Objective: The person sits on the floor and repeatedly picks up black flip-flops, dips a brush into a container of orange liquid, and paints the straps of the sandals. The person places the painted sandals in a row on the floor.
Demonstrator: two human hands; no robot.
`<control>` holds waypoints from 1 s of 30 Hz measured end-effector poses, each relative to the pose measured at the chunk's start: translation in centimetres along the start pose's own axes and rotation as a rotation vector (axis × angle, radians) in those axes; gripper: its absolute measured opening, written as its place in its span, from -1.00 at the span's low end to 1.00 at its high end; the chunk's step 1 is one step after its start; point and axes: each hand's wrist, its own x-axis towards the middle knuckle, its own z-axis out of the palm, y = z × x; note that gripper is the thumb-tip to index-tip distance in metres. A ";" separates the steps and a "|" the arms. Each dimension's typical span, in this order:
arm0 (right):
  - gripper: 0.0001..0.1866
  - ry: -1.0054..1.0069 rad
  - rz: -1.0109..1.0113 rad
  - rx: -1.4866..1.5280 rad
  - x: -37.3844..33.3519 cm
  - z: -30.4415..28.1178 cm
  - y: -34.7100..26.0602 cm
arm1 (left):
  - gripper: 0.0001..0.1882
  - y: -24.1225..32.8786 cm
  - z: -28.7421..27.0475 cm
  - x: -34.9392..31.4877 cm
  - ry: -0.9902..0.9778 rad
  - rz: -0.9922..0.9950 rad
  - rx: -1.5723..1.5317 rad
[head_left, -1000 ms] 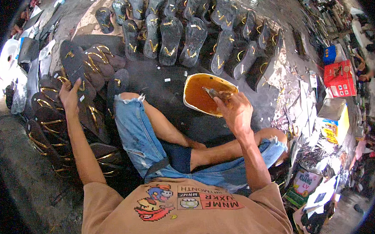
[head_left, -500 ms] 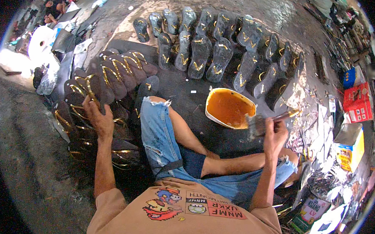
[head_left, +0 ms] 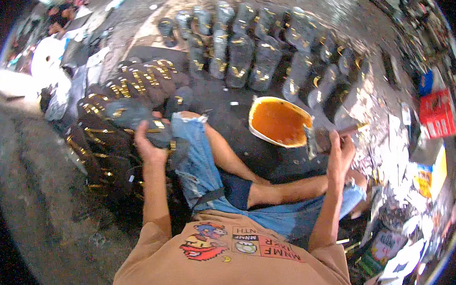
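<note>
My left hand [head_left: 152, 145] is closed on the end of a dark sandal sole [head_left: 127, 112], its grey face turned up. It holds the sole over a pile of sandals [head_left: 145, 81] with gold straps. My right hand [head_left: 340, 149] grips a wide flat brush [head_left: 319, 141] by its handle, above the mat. The bristles are beside the right rim of a white tub [head_left: 254, 132] of thick amber liquid, which looks like glue. I cannot tell whether they touch it. Another sole [head_left: 180, 99] lies near my left knee.
Several soles [head_left: 241, 62] with small gold strap pieces lie in rows across the far side of the black mat [head_left: 221, 104]. At the right are a red box [head_left: 437, 113], a yellow tin [head_left: 430, 176] and scraps. A white roll [head_left: 48, 56] stands far left.
My left hand has moved right from the sandal pile and lifted a sole from it. My right hand still holds the brush by the tub, moved slightly right.
</note>
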 end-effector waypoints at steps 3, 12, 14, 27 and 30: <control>-0.72 0.009 -0.009 -0.016 0.8 0.2 0.9 | -0.39 3.3 1.3 1.3 0.418 0.790 0.693; -0.65 0.014 -0.029 -0.061 -0.1 -0.6 1.5 | -0.34 0.0 5.0 -7.3 -0.188 0.822 1.866; -0.64 -0.085 0.093 -0.061 0.0 -1.1 0.4 | -0.34 -1.2 6.9 -10.6 -0.264 0.711 2.252; -0.63 -0.286 0.516 1.231 0.3 -0.7 -7.4 | -0.57 -1.1 10.5 -10.0 -0.342 0.901 1.598; -0.62 -0.454 0.453 1.285 0.7 -0.1 -7.5 | -0.51 -3.1 10.8 -10.4 -0.522 0.324 0.908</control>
